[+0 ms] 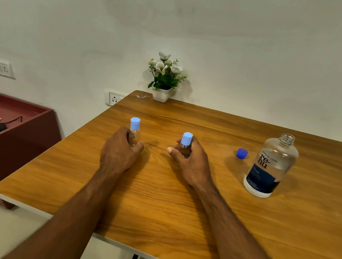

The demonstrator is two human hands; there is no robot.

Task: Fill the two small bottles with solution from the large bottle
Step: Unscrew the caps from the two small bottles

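Fig.: start or end of filling; both small clear plastic bottles are capped, so which one can't be told from fill level, hidden by fingers. Left hand curls round the left small bottle w/ pale-blue flip cap; right hand wraps the right small bottle w/ pale-blue cap, thumb sticking out toward centre. Both bottles upright on the wooden table, mid-table, well apart from each other. Large clear solution bottle w/ dark-blue label stands upright to the right, neck open, its round blue cap lying just beside it on the table. Judged next move, if bottles are unfilled: uncap one small bottle, then free the right hand to lift & tilt the large bottle over a narrow neck; needs a slow pour, spill risk high. Large bottle looks rigid, smooth, mostly full
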